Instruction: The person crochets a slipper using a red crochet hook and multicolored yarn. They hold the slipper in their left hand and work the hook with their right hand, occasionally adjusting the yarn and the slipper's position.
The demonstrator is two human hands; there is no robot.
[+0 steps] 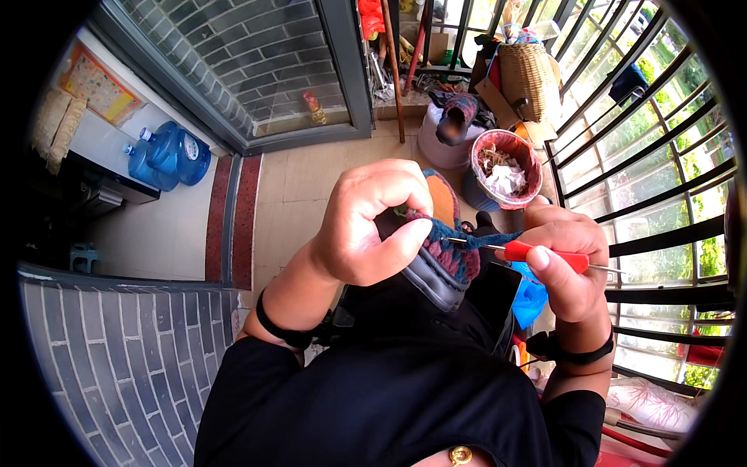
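My left hand (379,225) pinches the edge of a crocheted slipper (449,257) in blue and mauve yarn, with an orange-brown insole (442,201) and a black sole rim (435,283). In my right hand (569,257) is a crochet hook with a red handle (545,255); its metal shaft reaches left into the stitches. A strand of thick blue yarn (496,238) runs from the slipper to my right fingers. The slipper lies above my lap, partly hidden by my left hand.
Beyond my hands stand a lined waste bin (506,169) and a pale bucket (446,137) with another knitted piece (458,117) on top. A wicker basket (528,79) leans by the barred window at right. A blue plastic bag (530,298) hangs below my right hand. Water bottles (178,154) stand at left.
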